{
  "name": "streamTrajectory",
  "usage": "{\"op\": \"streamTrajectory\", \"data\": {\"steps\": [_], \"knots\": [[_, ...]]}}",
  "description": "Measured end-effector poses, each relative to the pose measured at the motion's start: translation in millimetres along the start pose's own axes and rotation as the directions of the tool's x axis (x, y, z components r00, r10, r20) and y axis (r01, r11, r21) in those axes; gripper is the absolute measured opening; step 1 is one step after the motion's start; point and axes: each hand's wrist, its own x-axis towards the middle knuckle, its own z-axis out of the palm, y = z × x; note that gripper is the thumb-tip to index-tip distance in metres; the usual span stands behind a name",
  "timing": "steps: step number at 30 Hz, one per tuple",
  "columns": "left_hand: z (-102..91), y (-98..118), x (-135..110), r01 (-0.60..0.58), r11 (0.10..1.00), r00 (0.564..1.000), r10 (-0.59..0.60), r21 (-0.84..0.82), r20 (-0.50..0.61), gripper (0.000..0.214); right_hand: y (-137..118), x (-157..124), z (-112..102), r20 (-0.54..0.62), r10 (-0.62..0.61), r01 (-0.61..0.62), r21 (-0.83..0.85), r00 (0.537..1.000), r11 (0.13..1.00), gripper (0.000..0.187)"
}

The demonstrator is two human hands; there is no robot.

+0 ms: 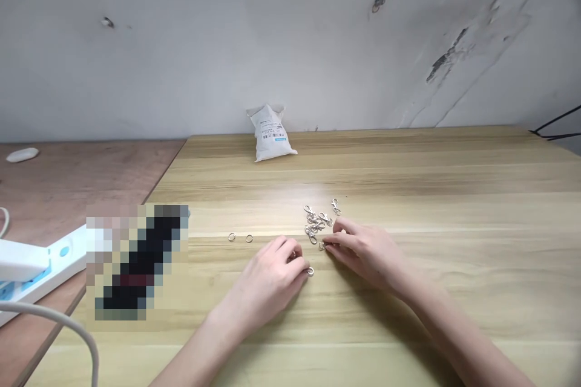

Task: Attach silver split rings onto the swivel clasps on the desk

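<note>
My left hand (271, 278) rests on the light wooden table (408, 181) with its fingers curled, pinching a small metal ring (310, 271) at the fingertips. My right hand (363, 251) lies just to the right, fingers pressed together on a small silver clasp (322, 246). Right behind the right fingertips lies a small heap of several silver lobster clasps (318, 219). Two loose metal rings (240, 237) lie on the table to the left of my left hand.
A small white bag with a printed label (271, 133) stands at the back of the table by the wall. A white power strip (40, 263) and a grey cable (59, 320) sit at the left, over a brown board (68, 175).
</note>
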Motion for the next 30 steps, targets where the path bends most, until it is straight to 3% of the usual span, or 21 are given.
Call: {"op": "streamTrajectory", "data": {"steps": [7,11,15,18,20,22,26,30], "knots": [[0.4,-1.1,-1.0,-0.117,0.993,0.993,0.117,-0.028,-0.008,0.015,-8.3,2.1,8.0,-0.063,-0.042,0.039,-0.056,0.997,0.998,0.024],[0.8,-1.9,-0.7,-0.122,0.991,0.989,0.117,-0.049,-0.095,0.013,-13.9,5.0,6.5,-0.112,0.044,-0.021,0.198,0.993,0.98,0.014],[-2.8,-1.2,-1.0,0.015,0.989,0.974,-0.048,-0.15,-0.222,0.013,-24.5,7.0,2.1,-0.077,0.217,-0.137,0.567,0.973,0.813,0.013],[-5.9,1.3,-0.6,0.095,0.959,0.958,-0.161,-0.267,-0.237,0.012,-38.3,7.4,1.2,0.018,0.26,-0.192,0.721,0.966,0.666,0.015],[-6.9,2.5,0.1,0.112,0.94,0.951,-0.195,-0.322,-0.24,0.01,-46.8,6.9,2.0,0.042,0.26,-0.199,0.763,0.965,0.615,0.016],[-7.4,3.1,0.8,0.124,0.93,0.944,-0.218,-0.347,-0.247,0.01,-52.3,6.4,3.1,0.029,0.259,-0.188,0.766,0.965,0.614,0.017],[-8.7,4.1,2.1,0.157,0.899,0.937,-0.266,-0.408,-0.226,0.009,-54.3,5.5,6.0,-0.052,0.264,-0.155,0.694,0.963,0.703,0.018],[-8.8,6.9,3.2,0.228,0.777,0.926,-0.358,-0.586,-0.115,0.01,-52.6,3.8,9.6,-0.131,0.249,-0.125,0.596,0.96,0.793,0.017]]}}
